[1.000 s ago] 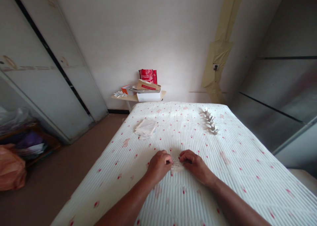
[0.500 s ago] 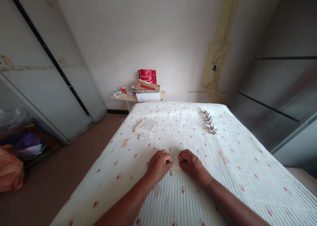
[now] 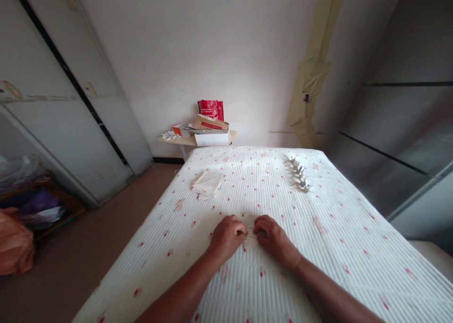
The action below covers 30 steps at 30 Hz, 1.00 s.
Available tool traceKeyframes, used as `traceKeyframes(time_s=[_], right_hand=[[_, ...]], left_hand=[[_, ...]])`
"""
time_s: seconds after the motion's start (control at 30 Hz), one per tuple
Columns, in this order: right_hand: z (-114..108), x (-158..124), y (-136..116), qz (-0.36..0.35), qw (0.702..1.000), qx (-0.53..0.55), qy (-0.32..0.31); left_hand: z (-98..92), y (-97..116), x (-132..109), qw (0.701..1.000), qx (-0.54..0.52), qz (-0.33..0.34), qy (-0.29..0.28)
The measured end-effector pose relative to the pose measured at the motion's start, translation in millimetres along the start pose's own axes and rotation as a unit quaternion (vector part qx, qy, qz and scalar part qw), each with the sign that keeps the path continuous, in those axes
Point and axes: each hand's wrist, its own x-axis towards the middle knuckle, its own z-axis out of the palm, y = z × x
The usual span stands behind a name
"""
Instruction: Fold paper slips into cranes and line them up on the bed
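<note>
Two hands met on the bed [image 3: 354, 228], midway between its side edges: the left hand [image 3: 227, 238] and right hand [image 3: 273, 238], fingers curled tight, each pinched one end of a small paper piece [image 3: 250, 238] lying flat between them, equally near both.

No wording legible anywhere at this range. Red packet [image 3: 211, 109] against the wall, on the small tabletop [image 3: 170, 140]: white lettering across the front, too blurred to read. Flattened cardboard box [image 3: 212, 123] in front of it: red strip label with pale characters, unreadable. Orange-and-white carton [image 3: 179, 128] to the left of these: markings not resolvable. Stack of printed leaflets [image 3: 208, 182] on the bed [image 3: 354, 247]: dense lines of fine grey print on the top sheet, not decipherable. Paper piece [image 3: 250, 234] pinched between left hand [image 3: 226, 236] and right hand [image 3: 272, 236]: print, if any, too small to tell.
</note>
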Motion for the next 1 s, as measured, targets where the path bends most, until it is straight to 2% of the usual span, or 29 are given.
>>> traceKeyframes(time_s=[0.1, 0.23, 0.37, 0.6, 0.8, 1.0], right_hand=[[-3.9, -0.5, -2.8, 0.018, 1.0, -0.007, 0.003], [3.5, 0.3, -6.4, 0.021, 0.997, -0.068, 0.008], [7.9, -0.1, -7.5, 0.02, 0.994, -0.107, -0.01], [-3.5, 2.8, -11.0, -0.001, 0.998, -0.061, -0.023], [-2.7, 8.6, -14.7, 0.056, 0.995, -0.075, -0.036], [-1.7, 10.8, -20.0, 0.078, 0.993, -0.08, -0.045]], left_hand=[[0.8, 0.7, -0.3, 1.0, 0.0, -0.007, 0.007], [2.3, 0.8, 1.4, 1.0, 0.007, -0.024, 0.017], [0.9, 1.4, 4.5, 0.999, 0.032, -0.038, 0.0], [-3.5, 4.6, 9.9, 0.997, 0.059, -0.047, -0.032], [-4.0, 4.5, 9.6, 0.998, 0.039, -0.045, -0.015], [-6.6, 10.4, 7.8, 0.998, 0.028, -0.057, -0.023]])
